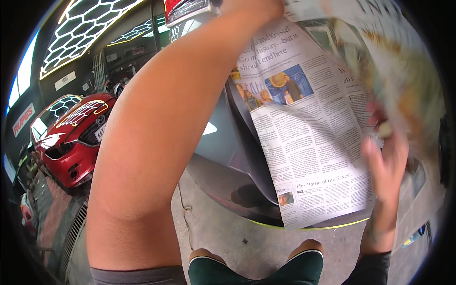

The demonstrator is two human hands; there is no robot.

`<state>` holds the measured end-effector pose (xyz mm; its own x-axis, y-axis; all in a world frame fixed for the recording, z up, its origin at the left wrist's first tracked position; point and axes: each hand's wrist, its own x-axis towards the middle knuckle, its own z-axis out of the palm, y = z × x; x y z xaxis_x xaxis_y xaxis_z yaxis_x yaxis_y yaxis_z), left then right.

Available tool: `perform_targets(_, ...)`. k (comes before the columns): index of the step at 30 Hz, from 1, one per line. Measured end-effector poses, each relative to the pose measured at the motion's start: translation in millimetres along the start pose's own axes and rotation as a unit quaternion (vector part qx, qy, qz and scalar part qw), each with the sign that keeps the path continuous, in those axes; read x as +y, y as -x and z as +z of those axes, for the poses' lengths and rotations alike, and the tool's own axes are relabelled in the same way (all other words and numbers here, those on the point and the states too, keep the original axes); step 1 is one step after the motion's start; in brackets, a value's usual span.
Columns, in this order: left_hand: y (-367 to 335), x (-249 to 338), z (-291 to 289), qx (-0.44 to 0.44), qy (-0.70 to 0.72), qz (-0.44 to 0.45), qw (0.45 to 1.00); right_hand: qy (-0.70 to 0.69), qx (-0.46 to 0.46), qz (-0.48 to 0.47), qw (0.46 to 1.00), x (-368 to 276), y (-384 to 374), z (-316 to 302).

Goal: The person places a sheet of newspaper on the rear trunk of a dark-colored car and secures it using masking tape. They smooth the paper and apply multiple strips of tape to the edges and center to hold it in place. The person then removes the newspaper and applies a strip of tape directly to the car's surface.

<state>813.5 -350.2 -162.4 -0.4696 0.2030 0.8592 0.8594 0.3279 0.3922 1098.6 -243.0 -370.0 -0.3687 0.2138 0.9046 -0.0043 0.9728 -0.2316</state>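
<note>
Some newspaper (318, 137), between both hands (254, 5) (390, 156)

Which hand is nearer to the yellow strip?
Right: the right hand is above and right of the yellow strip; the left hand is farther up, at the picture's top.

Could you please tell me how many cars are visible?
3 discernible: a red car at left, a grey car partly behind the newspaper, and a second red car cut off at top. Others may be hidden.
</note>
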Motion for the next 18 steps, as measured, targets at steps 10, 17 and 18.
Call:
perform_targets(10, -6, -5, 14, 0.016, -0.012, 0.011, 1.000, -0.001, -0.233, 0.229, 0.945, 198, -152, 87)
perform_targets(17, 14, -38, 4, 0.128, 0.076, 0.305, 0.941, -0.215, -0.092, 0.206, 0.950, 228, -162, 96)
perform_targets(18, 16, -45, -6, 0.133, 0.062, 0.333, 0.932, -0.259, 0.002, 0.207, 0.943, 206, -158, 96)
